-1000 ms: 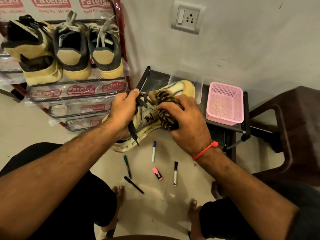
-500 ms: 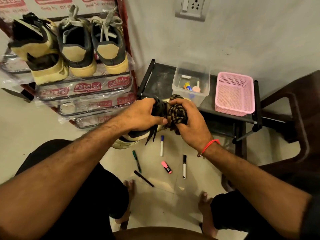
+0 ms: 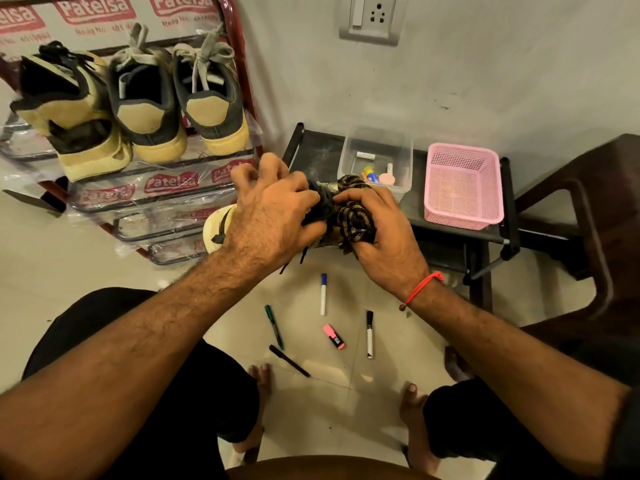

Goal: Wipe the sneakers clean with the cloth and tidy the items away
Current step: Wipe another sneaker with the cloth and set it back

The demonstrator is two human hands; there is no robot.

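I hold a cream sneaker (image 3: pixel 215 229) with black laces in the air over the floor, mostly hidden behind my hands. My left hand (image 3: pixel 273 216) grips its laced top, fingers curled over it. My right hand (image 3: pixel 379 230) clutches a bunched brown-and-black patterned cloth (image 3: pixel 355 220) and presses it against the shoe's side. Three more sneakers stand heel-out on the top shelf of the shoe rack (image 3: pixel 162 199) at the left: a matching cream and black sneaker (image 3: pixel 72 116) and a grey pair (image 3: pixel 176 98).
Several markers lie on the floor between my feet: blue-capped (image 3: pixel 323 294), green (image 3: pixel 274 327), black-capped (image 3: pixel 369 334), a black pen (image 3: pixel 289 361) and a pink highlighter (image 3: pixel 334 336). A low black stand (image 3: pixel 460 237) carries a clear box (image 3: pixel 377 157) and a pink basket (image 3: pixel 462 187). A brown chair (image 3: pixel 588 237) stands right.
The sneaker has been turned in my hands so its toe no longer points up at the stand. My left hand shifted over the laces, and the cloth moved across the shoe's side.
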